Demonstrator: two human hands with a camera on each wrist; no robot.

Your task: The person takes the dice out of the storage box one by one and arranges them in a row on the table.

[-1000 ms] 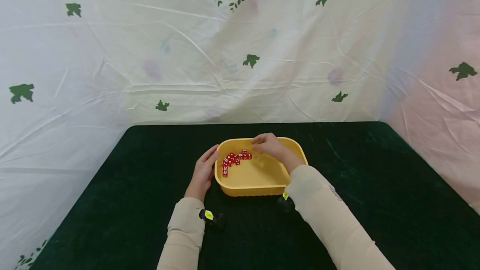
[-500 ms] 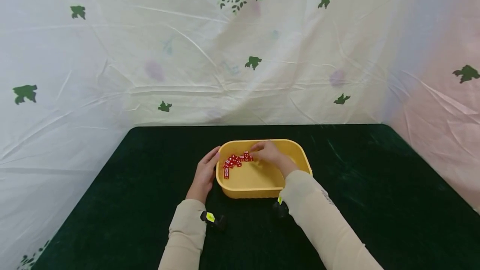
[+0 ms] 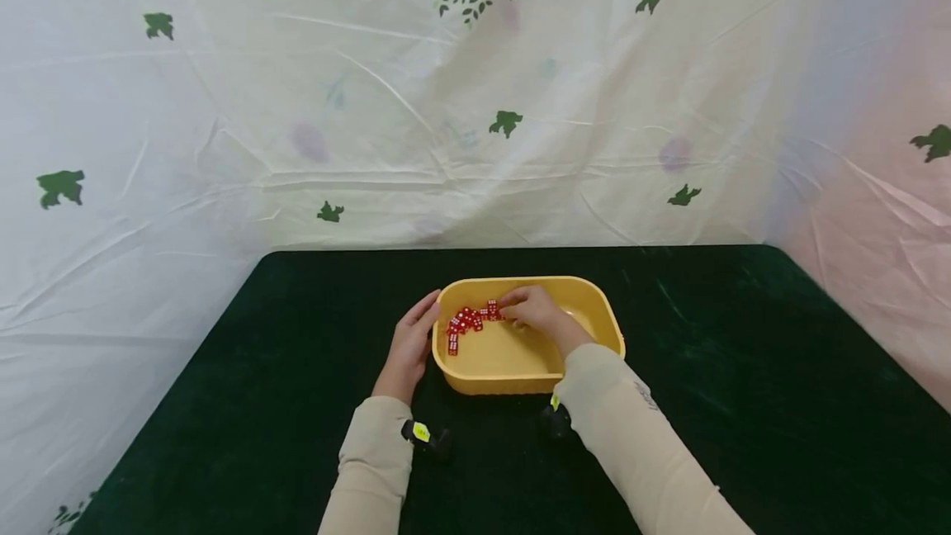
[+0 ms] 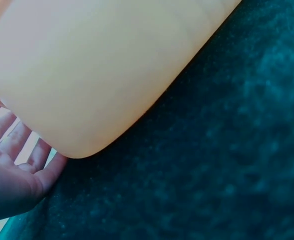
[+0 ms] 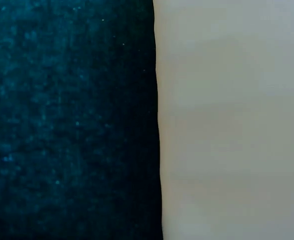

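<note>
Several small red dice with white pips [image 3: 466, 320] lie in a bent line at the far left inside a yellow plastic tub [image 3: 505, 385]. My left hand [image 3: 411, 345] lies along the tub's left outer wall, with its thumb side near the rim. In the left wrist view its fingers [image 4: 47, 172] reach along the wall, only slightly bent. Inside the tub, my right hand [image 3: 537, 312] has bent fingers, and its thumb and forefinger pinch the die at the right end of the line. That die is partly hidden. The right wrist view shows the tub's wall [image 5: 231, 125] but no hand.
The tub stands on a table with a dark green velvety cloth [image 3: 223, 403]. Behind it hangs a pale curtain [image 3: 416, 139] printed with green leaves. A small black wrist device [image 3: 426, 433] sits at each cuff.
My right hand has lowered from near the tub's far rim to the right end of the dice line. The left hand stays at the tub's side. The head view has shifted slightly.
</note>
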